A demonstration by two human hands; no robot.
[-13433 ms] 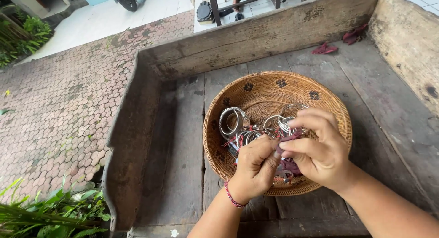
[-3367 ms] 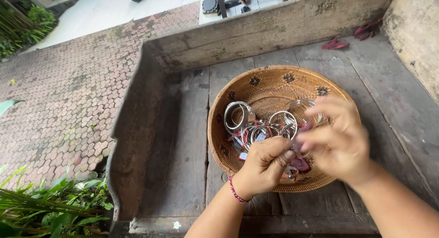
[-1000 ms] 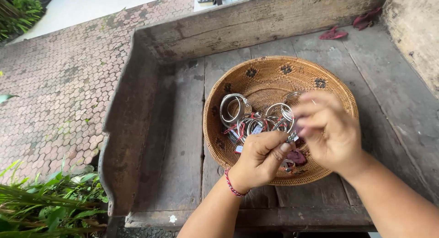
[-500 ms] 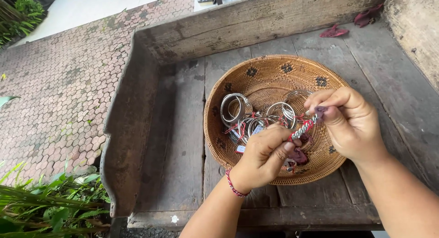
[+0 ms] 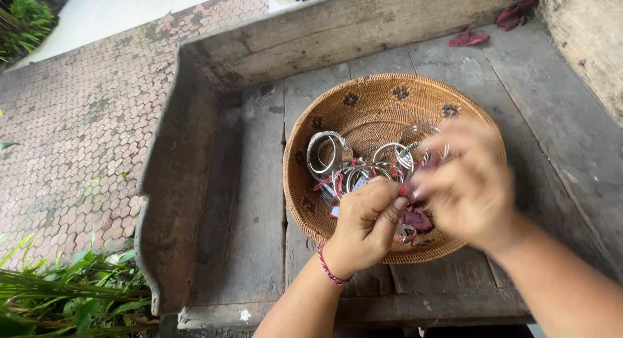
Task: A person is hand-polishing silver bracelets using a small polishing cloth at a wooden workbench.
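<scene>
Woven basket (image 5: 363, 104) is sitting in the middle of the frame on a wooden table (image 5: 246, 201), full of silver rings (image 5: 328, 153). Left hand (image 5: 366, 224) is pinching something small over it. Right hand (image 5: 467, 185) is blurry, so I cannot tell about its fingers.

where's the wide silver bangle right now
In the head view, the wide silver bangle lies in the left part of the woven basket, at the edge of the pile of silver rings, just above the left hand.
</scene>
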